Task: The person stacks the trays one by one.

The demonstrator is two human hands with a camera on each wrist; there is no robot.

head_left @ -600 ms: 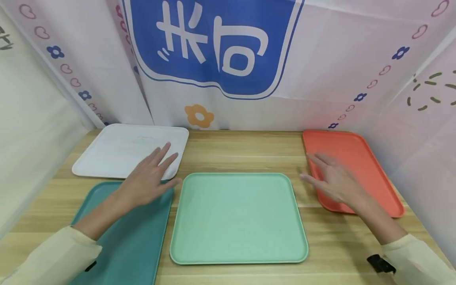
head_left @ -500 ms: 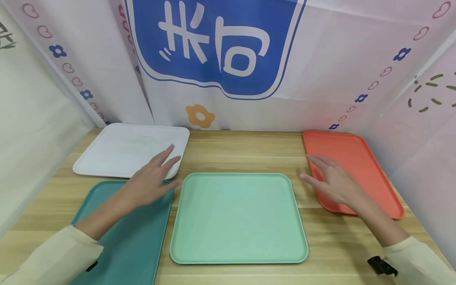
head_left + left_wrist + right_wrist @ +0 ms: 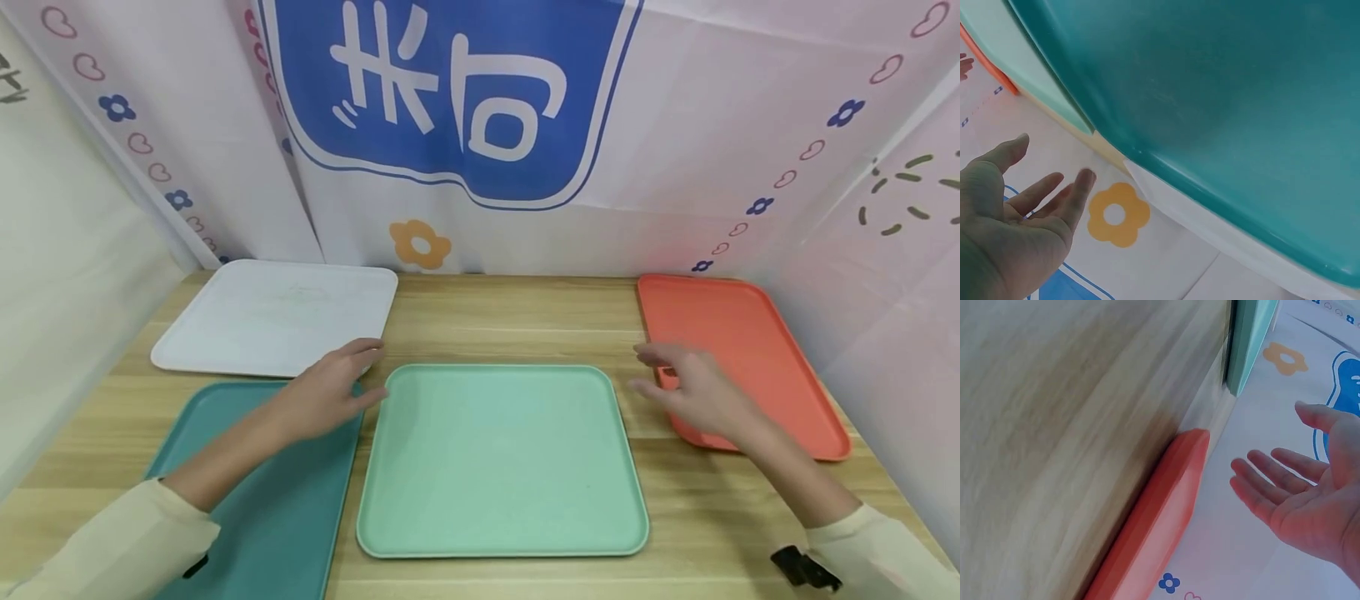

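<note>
In the head view a light green tray (image 3: 502, 462) lies flat in the middle of the table, between my two hands. My left hand (image 3: 330, 392) hovers by its far left corner, over the teal tray (image 3: 255, 517) and near the white tray (image 3: 277, 317). On the other side my right hand (image 3: 697, 387) hangs over the left edge of the red tray (image 3: 742, 342). Both wrist views show relaxed fingers, gently bent, with nothing between them. The forearm and sleeve cover part of the teal tray.
The wooden table (image 3: 517, 317) carries all the trays. White printed cloth (image 3: 690, 142) rises behind it, with a blue sign (image 3: 450, 100) and an orange flower (image 3: 420, 244). Cloth walls stand at left and right. A black strap (image 3: 806, 569) shows under the right sleeve.
The fingers of both hands have bent inward and come slightly nearer to me. The left hand has drawn back from over the white tray. The trays have stayed put.
</note>
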